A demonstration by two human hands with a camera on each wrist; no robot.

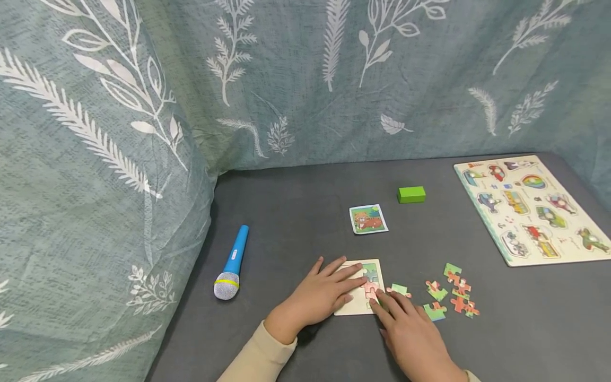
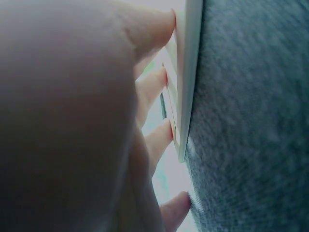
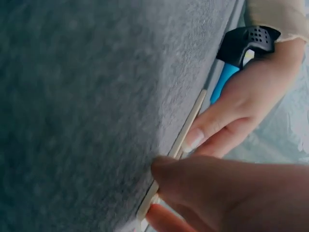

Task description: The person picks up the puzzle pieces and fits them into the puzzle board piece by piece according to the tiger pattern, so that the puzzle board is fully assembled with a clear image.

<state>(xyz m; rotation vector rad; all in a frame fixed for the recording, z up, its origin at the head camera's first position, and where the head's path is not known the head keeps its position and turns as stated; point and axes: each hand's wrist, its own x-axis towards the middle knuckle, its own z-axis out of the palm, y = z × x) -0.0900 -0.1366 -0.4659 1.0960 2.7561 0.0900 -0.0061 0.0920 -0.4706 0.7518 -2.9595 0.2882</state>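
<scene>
A small pale puzzle board [image 1: 350, 306] lies on the dark table, its right half filled with joined puzzle pieces [image 1: 370, 273]. My left hand [image 1: 317, 292] rests on the board with its fingers spread. In the left wrist view, the left fingertips [image 2: 159, 137] touch the board's face, and one reaches past its edge. My right hand [image 1: 410, 329] lies at the board's lower right, fingertips on the lowest fitted pieces. In the right wrist view, the right thumb [image 3: 166, 169] is against the board's edge. A loose green-and-red piece [image 1: 400, 289] lies just beyond the right fingers.
Several loose puzzle pieces [image 1: 460, 289] lie right of the board. Behind it are a tiger picture card [image 1: 368, 219] and a green block [image 1: 411, 194]. A blue toy microphone [image 1: 233, 260] lies left; a large vehicle puzzle board [image 1: 520, 223] lies right. Patterned curtain [image 1: 305, 116] borders the table.
</scene>
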